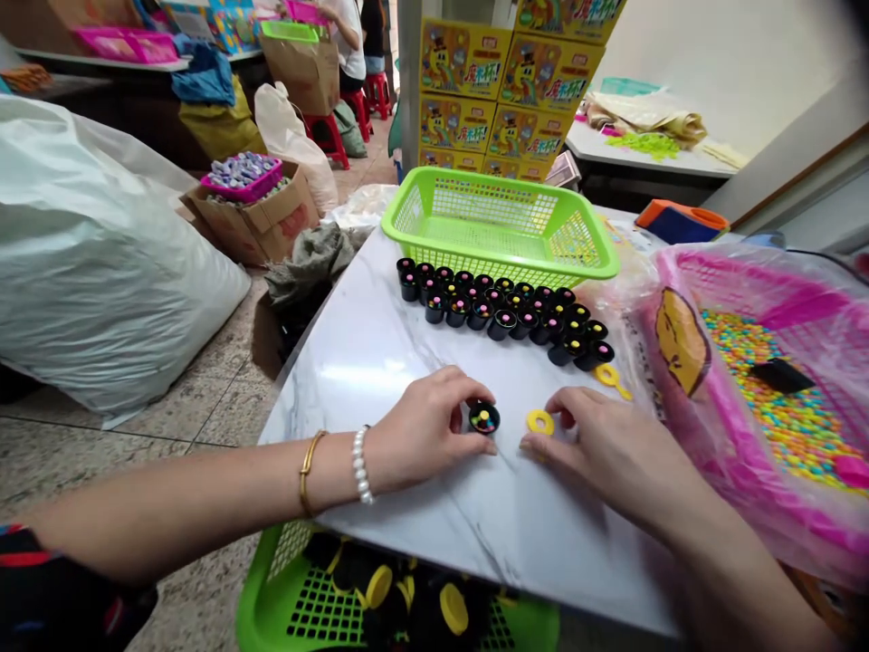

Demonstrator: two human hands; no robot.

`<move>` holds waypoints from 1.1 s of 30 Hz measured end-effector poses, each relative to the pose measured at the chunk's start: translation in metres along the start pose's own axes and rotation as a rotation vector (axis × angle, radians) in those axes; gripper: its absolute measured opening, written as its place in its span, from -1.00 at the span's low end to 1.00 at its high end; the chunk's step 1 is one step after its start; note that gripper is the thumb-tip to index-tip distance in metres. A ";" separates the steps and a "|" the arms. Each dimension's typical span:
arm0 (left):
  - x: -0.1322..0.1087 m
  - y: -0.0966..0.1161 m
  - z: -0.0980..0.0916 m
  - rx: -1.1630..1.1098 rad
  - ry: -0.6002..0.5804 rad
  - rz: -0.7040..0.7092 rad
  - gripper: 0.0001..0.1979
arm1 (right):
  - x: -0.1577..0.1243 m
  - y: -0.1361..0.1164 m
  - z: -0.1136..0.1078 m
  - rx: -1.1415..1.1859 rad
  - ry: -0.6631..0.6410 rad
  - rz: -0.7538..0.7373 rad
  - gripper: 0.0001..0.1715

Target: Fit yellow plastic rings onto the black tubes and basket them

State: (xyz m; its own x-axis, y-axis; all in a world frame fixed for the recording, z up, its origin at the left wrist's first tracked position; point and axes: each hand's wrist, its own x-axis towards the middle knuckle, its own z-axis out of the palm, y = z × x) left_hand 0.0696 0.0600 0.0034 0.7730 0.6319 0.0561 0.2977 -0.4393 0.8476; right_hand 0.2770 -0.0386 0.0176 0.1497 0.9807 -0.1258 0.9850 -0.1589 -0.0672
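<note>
My left hand [424, 424] has its thumb and fingers closed around a small black cup [484, 418] on the table. Inside that cup are coloured beads and a yellow peg-like piece in the middle. To its right, my right hand [597, 435] pinches a yellow ring [540, 422] with a hole in its centre. A short gap separates the ring from the cup. Further back stand rows of similar black cups [503, 323], with pink or yellow pieces in their middles. Beside their right end lies a yellow ring with a handle [609, 375].
A green basket [499, 186] stands behind the cups. At right, a plastic-lined pink basket [730, 453] holds colourful beads [767, 398] and a black scoop-like piece. Below the table edge, another green basket [262, 580] holds black and yellow parts. A large white sack [101, 263] is at left.
</note>
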 end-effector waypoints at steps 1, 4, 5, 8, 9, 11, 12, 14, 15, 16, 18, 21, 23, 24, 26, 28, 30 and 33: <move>0.001 -0.002 0.002 0.005 0.003 0.006 -0.57 | 0.001 -0.003 0.001 0.025 -0.012 -0.025 -0.67; 0.000 -0.006 0.006 0.022 0.012 0.029 -0.53 | 0.004 -0.008 0.003 0.101 0.032 -0.126 -0.84; -0.001 -0.007 0.006 0.023 0.010 0.040 -0.55 | 0.004 -0.008 0.002 0.142 0.065 -0.173 -0.85; -0.004 -0.007 0.007 0.016 -0.001 0.092 -0.65 | 0.003 -0.007 -0.001 0.352 0.196 -0.318 -0.82; -0.004 -0.007 0.007 0.015 -0.003 0.106 -0.67 | 0.002 -0.008 -0.002 0.427 0.229 -0.368 -0.79; -0.003 -0.006 0.007 0.016 0.003 0.124 -0.69 | 0.001 -0.011 -0.005 0.511 0.257 -0.466 -0.74; -0.003 -0.006 0.008 0.021 0.006 0.131 -0.71 | 0.001 -0.013 -0.005 0.524 0.252 -0.506 -0.73; -0.003 -0.006 0.008 0.036 0.011 0.140 -0.76 | 0.000 -0.018 -0.005 0.526 0.226 -0.548 -0.72; -0.003 -0.007 0.008 0.041 0.012 0.145 -0.77 | 0.000 -0.019 -0.005 0.521 0.223 -0.550 -0.72; -0.003 -0.007 0.009 0.042 0.013 0.150 -0.77 | 0.000 -0.020 -0.004 0.514 0.228 -0.547 -0.71; -0.004 -0.008 0.009 0.041 0.013 0.163 -0.77 | -0.001 -0.021 -0.003 0.494 0.250 -0.543 -0.69; -0.004 -0.008 0.010 0.053 0.017 0.173 -0.79 | 0.000 -0.019 -0.002 0.471 0.278 -0.548 -0.70; -0.004 -0.008 0.010 0.067 0.014 0.169 -0.76 | 0.000 -0.018 -0.003 0.470 0.267 -0.549 -0.73; -0.004 -0.007 0.010 0.073 0.006 0.168 -0.75 | 0.000 -0.018 -0.003 0.473 0.261 -0.552 -0.74; -0.003 -0.007 0.010 0.087 -0.010 0.172 -0.75 | 0.000 -0.018 -0.004 0.484 0.253 -0.561 -0.75; -0.002 -0.007 0.010 0.104 -0.023 0.177 -0.79 | 0.000 -0.018 -0.005 0.493 0.250 -0.569 -0.74; -0.002 -0.008 0.010 0.111 -0.025 0.181 -0.80 | -0.001 -0.018 -0.005 0.496 0.245 -0.566 -0.73; -0.001 -0.008 0.009 0.099 -0.038 0.178 -0.83 | -0.002 -0.020 -0.005 0.514 0.212 -0.521 -0.73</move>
State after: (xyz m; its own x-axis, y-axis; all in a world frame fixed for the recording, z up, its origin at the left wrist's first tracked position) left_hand 0.0716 0.0568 -0.0083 0.8385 0.5147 0.1790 0.2062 -0.6037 0.7700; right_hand 0.2572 -0.0369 0.0239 -0.2592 0.9360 0.2380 0.7763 0.3485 -0.5252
